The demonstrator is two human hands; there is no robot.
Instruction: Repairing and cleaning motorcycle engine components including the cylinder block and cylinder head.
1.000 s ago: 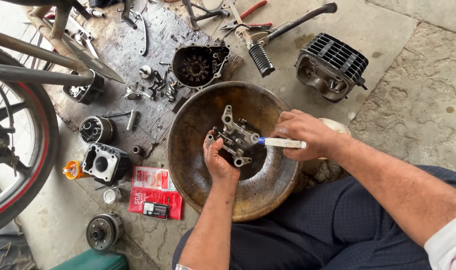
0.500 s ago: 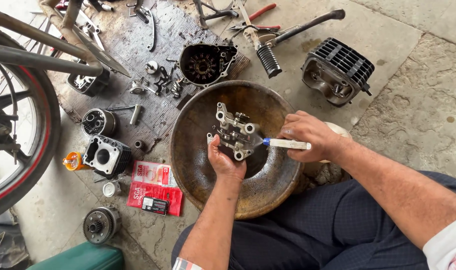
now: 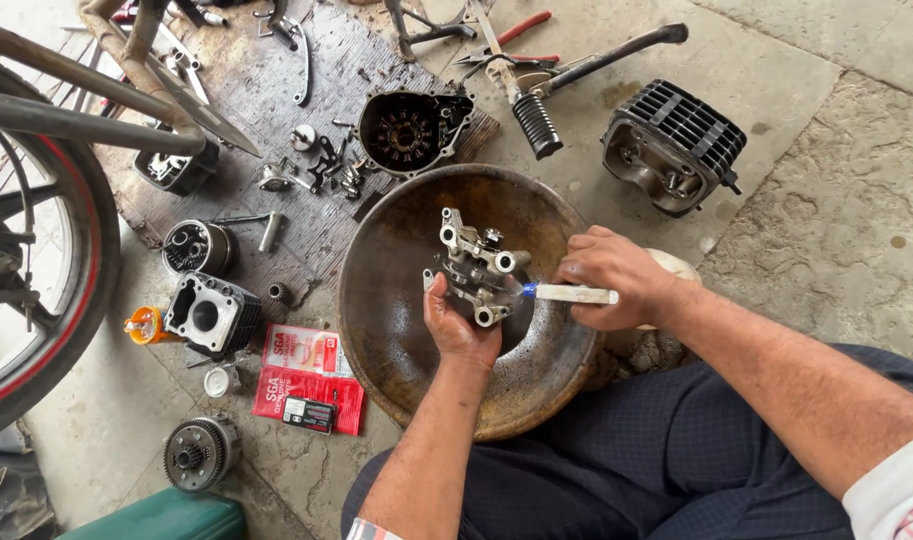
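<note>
Over a rusty basin (image 3: 397,330), left hand (image 3: 460,328) grips metal part (image 3: 474,268); right hand (image 3: 617,280) holds brush (image 3: 567,293) against it.

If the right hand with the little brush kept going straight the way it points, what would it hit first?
The right hand points its brush leftward. The blue tip already seems to touch the metal engine part held by the left hand over the rusty pan, so that part comes first.

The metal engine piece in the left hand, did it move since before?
Hardly. The metal engine piece sits over the same middle spot of the rusty bowl, held by the left hand, brush beside it.
</note>
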